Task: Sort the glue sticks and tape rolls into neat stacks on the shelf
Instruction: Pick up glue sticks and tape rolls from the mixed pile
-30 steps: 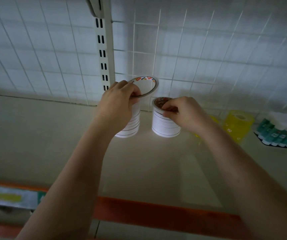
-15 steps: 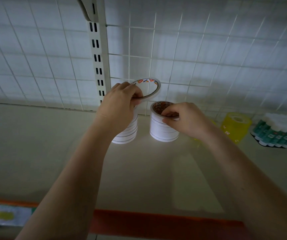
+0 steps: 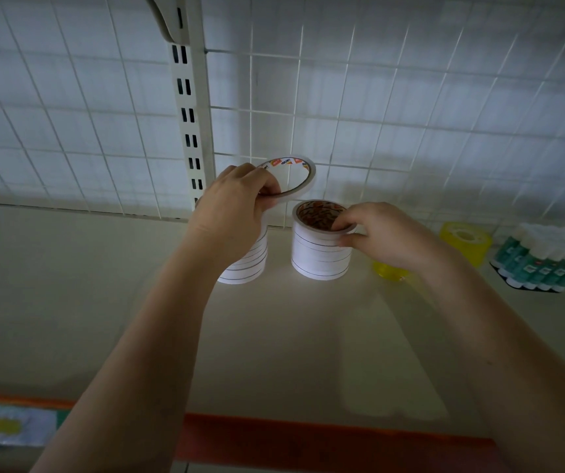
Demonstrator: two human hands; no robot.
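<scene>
- Head view: the left hand (image 3: 231, 206) pinches a single tape roll (image 3: 289, 179) by its near rim, tilted, its open face turned toward the camera, raised over the left stack (image 3: 247, 264) on the shelf (image 3: 308, 336).
- That stack sits directly under the left grip and partly hidden by it; by my reading, the roll must tip flat and come straight down.
- The right hand (image 3: 383, 237) pinches the top rim of the right stack (image 3: 322, 247), just beside.
- Yellow tape (image 3: 465, 238) and glue sticks (image 3: 547, 261) lie far right.
</scene>
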